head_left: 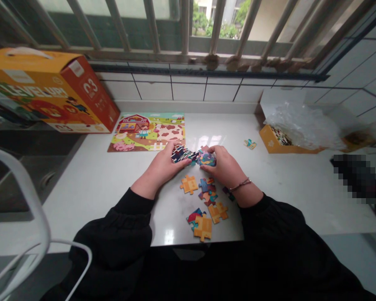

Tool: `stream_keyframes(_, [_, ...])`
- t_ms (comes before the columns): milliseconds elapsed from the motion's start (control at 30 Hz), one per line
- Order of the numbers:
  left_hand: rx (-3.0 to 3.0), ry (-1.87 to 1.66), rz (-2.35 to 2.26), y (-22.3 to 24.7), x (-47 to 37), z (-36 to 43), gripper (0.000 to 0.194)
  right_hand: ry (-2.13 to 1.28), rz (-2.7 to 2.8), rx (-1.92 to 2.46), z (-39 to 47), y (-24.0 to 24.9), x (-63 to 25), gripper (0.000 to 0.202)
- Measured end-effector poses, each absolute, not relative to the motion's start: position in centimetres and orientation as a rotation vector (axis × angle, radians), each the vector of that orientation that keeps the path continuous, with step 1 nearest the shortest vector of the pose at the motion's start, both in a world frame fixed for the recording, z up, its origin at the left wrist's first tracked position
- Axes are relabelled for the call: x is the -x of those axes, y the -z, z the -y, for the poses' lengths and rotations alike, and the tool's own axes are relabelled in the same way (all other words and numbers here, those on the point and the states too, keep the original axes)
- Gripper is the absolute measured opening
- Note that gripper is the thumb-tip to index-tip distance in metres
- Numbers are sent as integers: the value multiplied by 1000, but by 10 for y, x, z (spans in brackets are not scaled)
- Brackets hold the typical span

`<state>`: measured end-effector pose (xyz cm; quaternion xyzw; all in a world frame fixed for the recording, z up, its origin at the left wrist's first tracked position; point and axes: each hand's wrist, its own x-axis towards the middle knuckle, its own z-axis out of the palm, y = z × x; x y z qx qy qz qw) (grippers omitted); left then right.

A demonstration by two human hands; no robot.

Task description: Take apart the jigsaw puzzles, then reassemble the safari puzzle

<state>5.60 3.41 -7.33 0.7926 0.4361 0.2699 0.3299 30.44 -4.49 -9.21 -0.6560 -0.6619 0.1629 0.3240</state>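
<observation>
Hands meet mid-counter (113,184): left hand (163,167) pinching dark puzzle pieces (181,154), right hand (224,165) pinching blue puzzle piece (206,158), pieces touching. Loose pieces (207,200) lie just below wrists.

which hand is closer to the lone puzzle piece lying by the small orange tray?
Right. The right hand sits just left of and below the lone puzzle piece, apart from it. The left hand is farther left, beyond the right hand.

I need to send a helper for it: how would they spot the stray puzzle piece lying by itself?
Start at the open orange box under the crumpled plastic on the right of the white counter. Just left of it lies the single puzzle piece, alone, away from the loose pieces below the hands.
</observation>
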Motion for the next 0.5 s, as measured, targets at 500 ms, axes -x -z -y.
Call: stream_keyframes(500, [-2053,-687,-1106,75,-57,-34,60,-696,1890,1695,44,77,-318,26])
